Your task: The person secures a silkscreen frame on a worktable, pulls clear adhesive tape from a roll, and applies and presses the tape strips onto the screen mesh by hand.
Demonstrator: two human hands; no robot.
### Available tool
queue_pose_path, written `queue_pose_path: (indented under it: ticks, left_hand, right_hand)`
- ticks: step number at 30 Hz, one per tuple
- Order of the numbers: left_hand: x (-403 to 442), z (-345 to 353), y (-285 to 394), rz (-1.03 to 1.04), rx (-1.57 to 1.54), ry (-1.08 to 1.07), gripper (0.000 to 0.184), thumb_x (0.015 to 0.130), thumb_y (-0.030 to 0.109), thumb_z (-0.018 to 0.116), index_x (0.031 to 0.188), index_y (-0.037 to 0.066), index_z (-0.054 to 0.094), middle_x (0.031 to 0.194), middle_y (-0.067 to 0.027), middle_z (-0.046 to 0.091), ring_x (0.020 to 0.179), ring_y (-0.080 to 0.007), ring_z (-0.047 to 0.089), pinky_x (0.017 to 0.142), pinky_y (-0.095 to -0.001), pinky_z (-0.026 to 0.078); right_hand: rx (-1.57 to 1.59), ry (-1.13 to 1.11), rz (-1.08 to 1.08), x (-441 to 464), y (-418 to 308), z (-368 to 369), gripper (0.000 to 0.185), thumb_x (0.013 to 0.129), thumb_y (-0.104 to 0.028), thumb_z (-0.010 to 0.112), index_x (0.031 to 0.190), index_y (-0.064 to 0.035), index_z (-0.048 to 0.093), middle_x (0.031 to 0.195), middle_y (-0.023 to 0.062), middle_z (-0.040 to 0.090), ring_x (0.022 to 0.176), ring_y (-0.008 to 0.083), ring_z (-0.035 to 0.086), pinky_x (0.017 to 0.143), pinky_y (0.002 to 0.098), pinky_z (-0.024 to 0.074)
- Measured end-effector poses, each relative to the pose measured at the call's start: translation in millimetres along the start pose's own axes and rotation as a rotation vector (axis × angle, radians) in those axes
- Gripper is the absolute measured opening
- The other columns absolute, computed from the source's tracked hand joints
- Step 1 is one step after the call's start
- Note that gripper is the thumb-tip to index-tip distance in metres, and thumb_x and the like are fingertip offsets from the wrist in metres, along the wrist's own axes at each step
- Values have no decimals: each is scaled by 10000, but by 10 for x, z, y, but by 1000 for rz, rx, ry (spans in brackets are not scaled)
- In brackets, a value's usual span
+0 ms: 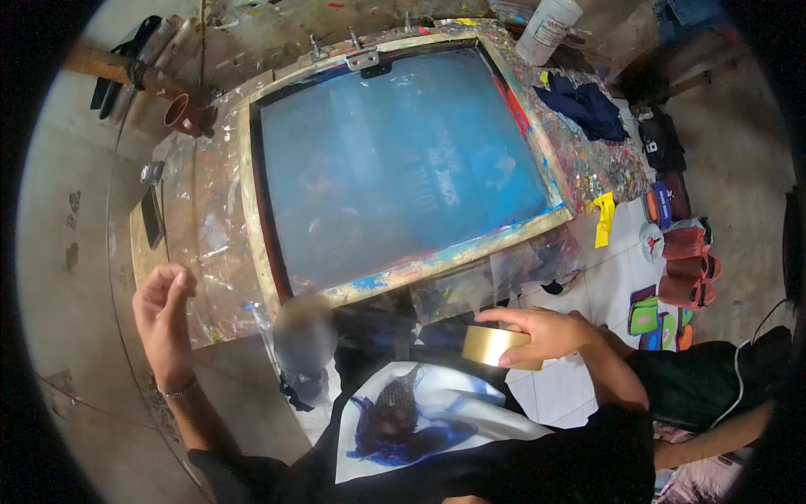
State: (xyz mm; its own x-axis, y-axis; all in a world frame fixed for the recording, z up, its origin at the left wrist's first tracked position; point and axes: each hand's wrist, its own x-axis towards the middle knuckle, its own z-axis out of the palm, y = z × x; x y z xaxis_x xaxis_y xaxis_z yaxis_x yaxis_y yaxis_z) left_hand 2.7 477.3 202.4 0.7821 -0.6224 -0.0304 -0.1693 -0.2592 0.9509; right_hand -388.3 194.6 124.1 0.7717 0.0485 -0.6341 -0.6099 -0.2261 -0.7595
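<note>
And there, at four o'clock, gripping the gold tape [495, 347] in the right hand [550, 332], thumb on the near side and fingers over the top! Holding it just below the lower edge of the frame [248, 181], apart from the wood. Over to nine o'clock, a shade low: raising the left hand [165, 302] beside the table [210, 227], fingers curled, thumb close to the index; too small to tell if pinching anything thin.

Up at twelve, filling the middle: stretched inside the frame, blue mesh [378, 160], smudged and faintly lettered, with a metal clamp [363, 60] at the top edge. Round to one o'clock for a white bottle [550, 32], then two for a crumpled dark cloth [592, 109]. At three, a yellow strip [604, 220], hanging by the table edge, and red shoes [688, 256] farther out. At ten, a brown mug [186, 115]. Back to four, beyond the tape: another person's forearm [714, 437].
</note>
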Motion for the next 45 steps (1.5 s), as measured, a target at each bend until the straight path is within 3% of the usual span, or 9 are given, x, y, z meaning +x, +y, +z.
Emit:
queue_pose_path:
  ticks: [13,16,22,27,31,33,35,38,45]
  left_hand:
    - [-289,-372,649,323,342,215,121,979,88,554,882,18,538,899,-11,530,834,-87,465,803,-208,362]
    - [-354,-579,587,421,302,303,117,988,97,544,901,23,524,906,-19,527,834,-93,464,809,-203,360]
    - [-483,-860,633,256,397,464,114,993,70,532,966,-13,606,961,-46,564,921,-96,521,893,-246,426]
    - [-1156,-1248,517,585,430,572,181,1011,143,519,998,-15,606,1015,-86,572,1012,-169,529,956,-327,421]
    - [-1169,-1469,550,567,25,983,220,985,194,592,1102,7,587,1188,-143,606,1106,-270,568,972,-470,444]
    - [-1086,-1483,524,615,487,1045,210,985,192,595,1078,4,581,1128,-140,597,1050,-267,569,926,-436,459]
    - [-971,-1461,471,653,942,1087,202,985,189,598,1053,0,576,1067,-137,588,994,-264,571,881,-403,474]
    - [-961,-1450,414,631,845,1128,200,987,191,590,1053,4,570,1061,-129,583,988,-258,566,890,-397,470]
    - [-1044,-1505,333,596,588,1078,195,994,197,569,1052,11,554,1048,-112,570,974,-242,554,910,-383,460]
  right_hand:
    - [-324,-118,101,68,-338,-417,765,872,-466,683,1482,-139,359,1053,207,691,869,354,697,790,403,536]
    - [-149,-38,-344,68,-251,-450,621,867,-319,724,1420,-167,485,1056,136,712,879,283,709,753,361,546]
    - [-95,-214,-304,55,-488,-691,723,803,-265,777,1436,-171,442,1111,151,692,914,293,703,789,366,543]
    - [-265,-248,26,246,-554,-683,506,809,-292,719,1271,-124,600,1105,177,683,1003,337,658,881,393,493]
    - [-273,-136,-210,-71,-888,-745,389,875,-300,668,1208,-99,647,973,146,724,828,306,706,786,394,545]
    - [-354,76,-591,-248,-948,-670,340,926,-339,622,1150,-88,674,854,117,723,698,275,704,677,396,562]
    - [-498,-9,-504,-508,-1327,-731,320,944,-360,600,1121,-104,675,768,98,695,631,258,686,592,418,554]
    - [-788,280,-715,-740,-1453,-558,320,883,-461,684,1132,-264,724,602,-84,404,503,12,461,400,169,339]
    - [-866,779,-543,-984,-1672,-255,395,529,-291,690,863,-80,714,775,56,587,755,164,549,554,277,389]
